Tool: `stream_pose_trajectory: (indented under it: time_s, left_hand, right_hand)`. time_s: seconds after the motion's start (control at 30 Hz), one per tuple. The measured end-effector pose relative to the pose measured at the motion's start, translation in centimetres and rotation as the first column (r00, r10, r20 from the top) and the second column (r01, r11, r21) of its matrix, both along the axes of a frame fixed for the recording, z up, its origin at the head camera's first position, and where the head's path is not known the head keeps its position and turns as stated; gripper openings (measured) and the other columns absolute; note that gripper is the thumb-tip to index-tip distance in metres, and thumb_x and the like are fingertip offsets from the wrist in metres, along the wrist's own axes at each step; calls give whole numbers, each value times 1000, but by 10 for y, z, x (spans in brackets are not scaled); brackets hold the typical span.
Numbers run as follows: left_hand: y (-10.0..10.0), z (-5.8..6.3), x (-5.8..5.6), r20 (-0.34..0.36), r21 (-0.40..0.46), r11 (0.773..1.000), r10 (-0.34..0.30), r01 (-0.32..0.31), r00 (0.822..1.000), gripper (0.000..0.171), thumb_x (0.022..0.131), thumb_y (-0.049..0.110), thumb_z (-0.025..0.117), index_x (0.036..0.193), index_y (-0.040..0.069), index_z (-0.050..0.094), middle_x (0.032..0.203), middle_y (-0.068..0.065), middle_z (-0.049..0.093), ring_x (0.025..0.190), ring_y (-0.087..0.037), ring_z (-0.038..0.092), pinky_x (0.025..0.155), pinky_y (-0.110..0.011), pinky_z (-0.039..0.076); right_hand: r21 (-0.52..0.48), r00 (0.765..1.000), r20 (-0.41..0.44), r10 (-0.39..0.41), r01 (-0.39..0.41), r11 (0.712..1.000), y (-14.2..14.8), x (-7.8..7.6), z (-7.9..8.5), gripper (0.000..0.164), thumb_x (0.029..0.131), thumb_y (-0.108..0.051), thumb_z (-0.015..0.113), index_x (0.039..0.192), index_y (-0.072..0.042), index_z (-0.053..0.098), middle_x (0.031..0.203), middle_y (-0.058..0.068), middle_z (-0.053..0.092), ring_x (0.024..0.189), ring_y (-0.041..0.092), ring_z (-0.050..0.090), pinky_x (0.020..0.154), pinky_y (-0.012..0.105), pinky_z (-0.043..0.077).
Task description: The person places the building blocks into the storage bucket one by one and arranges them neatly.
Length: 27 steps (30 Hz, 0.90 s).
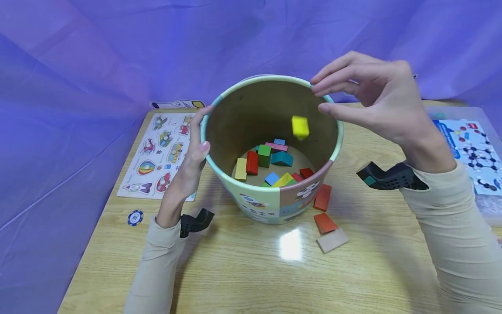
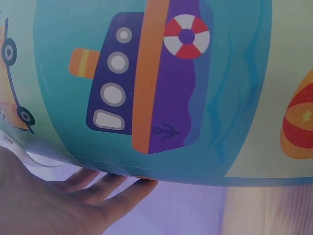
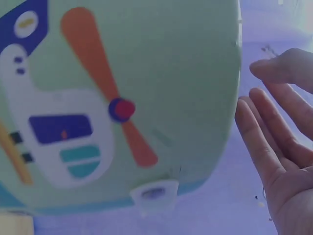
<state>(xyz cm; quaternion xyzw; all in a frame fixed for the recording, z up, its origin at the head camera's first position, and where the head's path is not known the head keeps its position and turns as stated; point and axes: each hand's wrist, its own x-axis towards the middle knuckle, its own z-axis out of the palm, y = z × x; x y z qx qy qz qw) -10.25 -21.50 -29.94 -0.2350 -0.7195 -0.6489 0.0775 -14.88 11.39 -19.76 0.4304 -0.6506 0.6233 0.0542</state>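
My left hand (image 1: pixel 191 159) rests against the left rim of a large bucket (image 1: pixel 239 192), thumb and fingertips touching it. In the left wrist view its fingers (image 2: pixel 112 198) look fairly straight along the rim. Above the right rim my right hand (image 1: pixel 372 91) has its thumb and fingers apart, with nothing between them. A yellow block (image 1: pixel 300 127) is in the air inside the bucket, below that hand and slightly blurred. Several coloured blocks lie on the bucket's floor, among them a green block (image 1: pixel 264 155), a red block (image 1: pixel 252 162) and a teal block (image 1: pixel 282 158).
Two red blocks (image 1: pixel 325 223) and a pale wooden block (image 1: pixel 332 240) lie on the table (image 1: pixel 243 274), right of the bucket. At left are a picture puzzle board (image 1: pixel 157 159) and a blue chip (image 1: pixel 135 217). A clear box with a molecule-picture sheet (image 1: pixel 476 152) sits at right. Purple cloth (image 1: pixel 196 52) hangs behind.
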Motion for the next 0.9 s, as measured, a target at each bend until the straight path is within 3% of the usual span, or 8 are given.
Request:
stream_pose_trajectory:
  time_s: [0.23,0.4,0.5,0.57,0.63,0.73,0.8,0.9]
  left_hand:
    - [-2,2,1,4,2,1000,15,-15,1000,84,85,66,51,150,23,21,151,-4,27,138,-28,28,104,-68,25]
    - [-2,2,0,0,17,1000,6,-6,1000,83,85,64,51,150,23,20,151,-6,27,138,-29,27,104,-69,24]
    - [-2,2,0,-2,19,1000,2,-2,1000,83,85,64,51,151,23,19,152,-6,26,138,-29,27,104,-69,24]
    - [-2,2,1,-4,17,1000,4,-4,1000,84,85,64,51,151,23,19,152,-5,26,139,-28,26,105,-69,23]
    - [-2,2,1,-4,14,1000,5,-5,1000,84,86,64,51,151,23,19,152,-4,26,139,-27,26,105,-68,24]
    - [-3,2,1,-4,13,1000,6,-6,1000,83,86,64,51,151,23,19,152,-4,26,139,-27,26,105,-68,24]
    - [-3,2,1,-3,16,1000,7,-7,1000,83,86,64,51,151,23,19,152,-4,26,139,-27,26,105,-68,24]
    - [-4,2,1,-2,20,1000,7,-7,1000,84,85,64,51,151,23,19,152,-5,26,139,-28,26,104,-69,24]
  right_hand:
    - [-140,997,76,-5,16,990,14,5,-10,31,68,32,63,99,29,59,103,27,63,101,36,59,95,36,51]
    - [-267,984,175,-33,79,960,40,7,-38,33,67,36,58,100,33,54,101,31,62,92,35,63,87,35,53]
    - [-159,983,176,-57,86,984,57,6,-68,34,68,36,58,102,29,56,103,27,63,93,29,65,86,31,53]
    - [30,982,148,-114,111,993,65,9,-90,36,70,32,62,104,21,61,106,21,64,96,23,65,87,25,52]
    - [276,980,66,-188,163,947,67,14,-112,38,73,21,70,108,8,66,108,12,66,97,13,65,87,19,51]
    - [566,970,-58,-236,227,793,63,23,-141,40,76,-2,81,113,-6,68,110,4,66,100,11,63,87,23,51]
    - [662,969,-76,-236,226,715,57,30,-157,47,74,-16,85,117,-9,66,113,4,66,102,15,63,89,32,52]
    - [722,968,-27,-249,192,665,47,39,-174,57,71,-23,88,120,-9,64,117,5,64,109,22,60,95,45,47]
